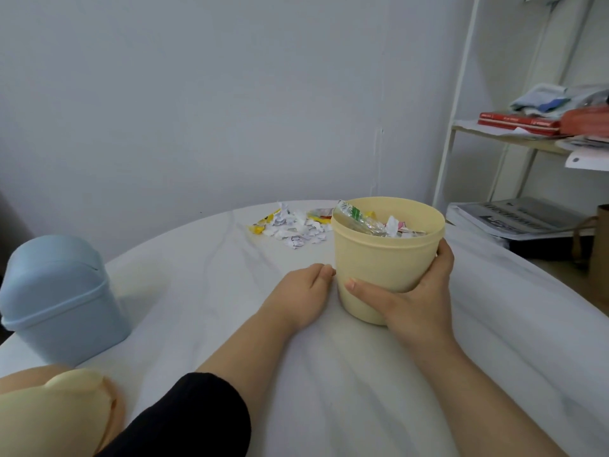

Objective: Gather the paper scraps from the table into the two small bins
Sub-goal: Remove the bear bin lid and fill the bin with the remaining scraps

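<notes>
Pale-yellow plastic made up the open bin (pixel 379 258), which was gripped around its wall by the right hand (pixel 418 298). Against its left side the left hand (pixel 303 291) was held curled closed. Paper scraps (pixel 296 229) were heaped just behind it, their print unreadable; the blue lidded bin (pixel 56 298) was set well left.

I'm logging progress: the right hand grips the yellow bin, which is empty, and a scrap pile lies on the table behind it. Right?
Not empty: the head view shows the yellow bin holding scraps and a wrapper. The right hand grips it, and the scrap pile lies behind it.
</notes>
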